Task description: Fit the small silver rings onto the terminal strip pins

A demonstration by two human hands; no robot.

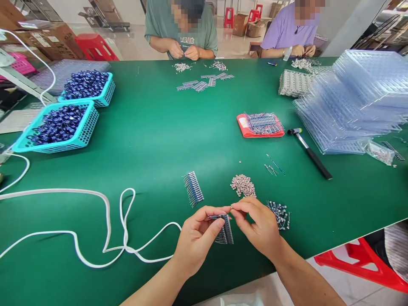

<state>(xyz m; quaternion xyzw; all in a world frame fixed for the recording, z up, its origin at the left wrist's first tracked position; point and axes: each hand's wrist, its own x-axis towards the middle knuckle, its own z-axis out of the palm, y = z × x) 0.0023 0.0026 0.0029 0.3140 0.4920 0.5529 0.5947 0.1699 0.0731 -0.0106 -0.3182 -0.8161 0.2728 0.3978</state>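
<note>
My left hand (200,240) is closed on a strip of small blue parts with thin wire legs (227,233), thumb on its near face. My right hand (256,227) pinches at the strip's upper end, fingertips almost against my left forefinger; what it holds is too small to make out. Just beyond the right hand lies a pile of small pinkish round pieces (243,185). Loose blue wired parts (279,214) lie to its right. A second strip of the same kind (193,188) rests on the green table beyond my left hand.
White cables (106,221) loop across the table at left. Two turquoise baskets (92,127) hold dark blue shiny pieces. A hammer (310,155) lies right, near stacked clear plastic trays (347,106) and a red packet with strips (245,131). Two people (181,32) work across the table.
</note>
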